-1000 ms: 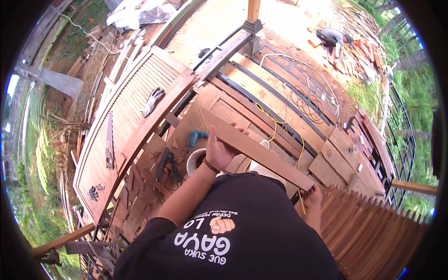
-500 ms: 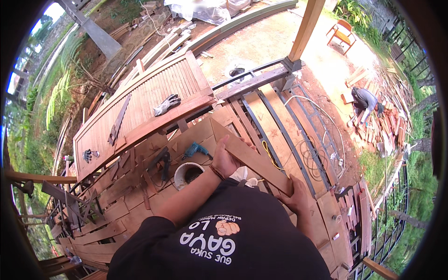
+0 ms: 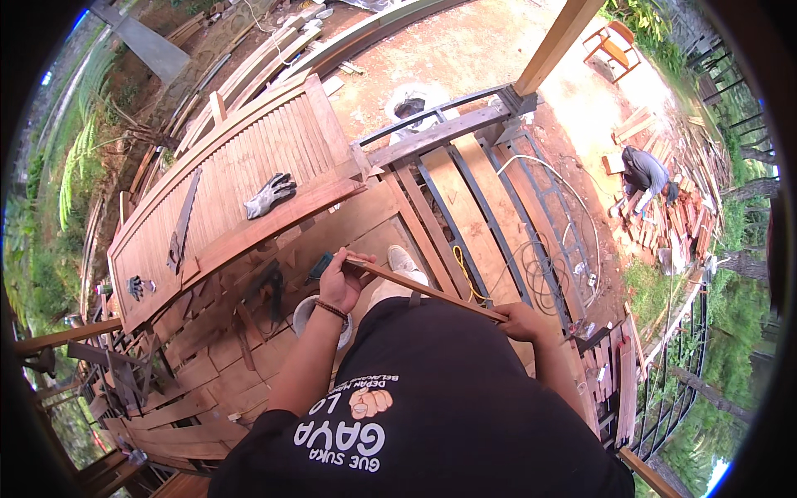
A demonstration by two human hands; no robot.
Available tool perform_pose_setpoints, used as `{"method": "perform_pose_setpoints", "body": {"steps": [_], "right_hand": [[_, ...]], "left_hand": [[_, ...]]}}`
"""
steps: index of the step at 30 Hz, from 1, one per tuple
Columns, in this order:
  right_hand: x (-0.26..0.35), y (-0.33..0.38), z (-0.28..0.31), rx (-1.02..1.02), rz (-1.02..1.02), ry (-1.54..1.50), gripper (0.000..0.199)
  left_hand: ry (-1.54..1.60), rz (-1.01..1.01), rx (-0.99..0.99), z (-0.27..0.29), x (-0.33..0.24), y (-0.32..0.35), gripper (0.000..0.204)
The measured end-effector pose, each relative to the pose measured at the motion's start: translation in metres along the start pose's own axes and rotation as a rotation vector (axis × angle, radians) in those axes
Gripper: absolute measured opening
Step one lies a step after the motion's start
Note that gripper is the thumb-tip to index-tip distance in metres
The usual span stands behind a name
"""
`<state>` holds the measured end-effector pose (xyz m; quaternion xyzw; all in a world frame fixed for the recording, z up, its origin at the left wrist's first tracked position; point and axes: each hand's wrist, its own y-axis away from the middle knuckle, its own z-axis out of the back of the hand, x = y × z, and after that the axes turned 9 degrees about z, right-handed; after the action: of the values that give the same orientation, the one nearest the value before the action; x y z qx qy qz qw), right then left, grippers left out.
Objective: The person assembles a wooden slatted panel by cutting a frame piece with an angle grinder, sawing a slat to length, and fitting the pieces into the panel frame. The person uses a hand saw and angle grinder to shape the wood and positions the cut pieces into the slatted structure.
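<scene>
- Wooden and narrow, the strip (image 3: 423,290) ran across our body, held at both ends above the plank deck (image 3: 207,365).
- Our left hand (image 3: 343,282) gripped its left end, fingers curled tight round it, a dark band on the wrist.
- Our right hand (image 3: 521,321) closed on the other end, palm over the wood.
- Just beside our left hand stood a white bucket (image 3: 309,314), partly hidden by the forearm, and a teal tool (image 3: 320,266) lay right behind the knuckles.
- Farther to the left, a grey glove (image 3: 270,195) rested on the slatted wooden panel (image 3: 241,166), with a saw (image 3: 181,222) lying near it.
- Steel frame bars (image 3: 465,216) ran ahead of us, well apart from another person (image 3: 643,178) crouched by stacked timber.
</scene>
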<state>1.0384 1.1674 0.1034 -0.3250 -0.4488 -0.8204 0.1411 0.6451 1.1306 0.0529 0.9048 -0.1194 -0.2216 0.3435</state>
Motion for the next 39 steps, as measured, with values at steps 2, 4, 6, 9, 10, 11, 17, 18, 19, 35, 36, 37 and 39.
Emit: {"method": "perform_pose_setpoints", "body": {"steps": [2, 4, 6, 9, 10, 11, 17, 18, 19, 35, 36, 37, 39], "right_hand": [[0.014, -0.019, 0.025, 0.039, 0.036, 0.204, 0.027], [-0.009, -0.035, 0.038, 0.009, -0.058, 0.328, 0.033], [-0.017, -0.049, 0.052, 0.043, -0.085, 0.410, 0.038], [-0.011, -0.075, 0.072, 0.075, -0.034, 0.416, 0.047], [-0.017, -0.086, 0.076, 0.088, -0.047, 0.368, 0.045], [-0.031, -0.096, 0.078, 0.081, -0.048, 0.261, 0.046], [-0.027, -0.156, 0.103, 0.007, 0.199, 0.196, 0.043], [-0.011, -0.160, 0.108, 0.008, 0.204, 0.240, 0.043], [0.001, -0.170, 0.115, 0.011, 0.204, 0.281, 0.043], [-0.081, -0.274, 0.247, -0.200, 0.496, 0.633, 0.051], [-0.061, -0.279, 0.259, -0.220, 0.567, 0.675, 0.053], [-0.042, -0.280, 0.269, -0.232, 0.625, 0.720, 0.055], [-0.010, -0.298, 0.290, -0.142, 0.592, 0.876, 0.065]], "left_hand": [[-0.004, 0.018, -0.068, 0.004, -0.015, -0.017, 0.027], [0.009, 0.133, -0.089, 0.021, -0.016, -0.056, 0.023], [0.035, 0.184, -0.132, 0.025, -0.018, -0.085, 0.016], [0.025, 0.232, -0.290, 0.015, -0.035, -0.086, 0.017], [0.023, 0.218, -0.283, 0.006, -0.041, -0.085, 0.020], [0.020, 0.207, -0.272, -0.004, -0.048, -0.085, 0.022], [-0.078, -0.082, -0.191, -0.007, -0.063, -0.108, 0.022], [-0.081, -0.117, -0.217, -0.001, -0.063, -0.118, 0.022], [-0.090, -0.140, -0.237, 0.003, -0.061, -0.129, 0.022], [-0.565, -0.008, -0.367, -0.008, -0.018, -0.240, 0.033], [-0.638, -0.042, -0.359, -0.007, -0.021, -0.243, 0.033], [-0.706, -0.064, -0.342, -0.006, -0.020, -0.244, 0.034], [-0.803, -0.185, -0.411, -0.025, -0.029, -0.230, 0.029]]}}
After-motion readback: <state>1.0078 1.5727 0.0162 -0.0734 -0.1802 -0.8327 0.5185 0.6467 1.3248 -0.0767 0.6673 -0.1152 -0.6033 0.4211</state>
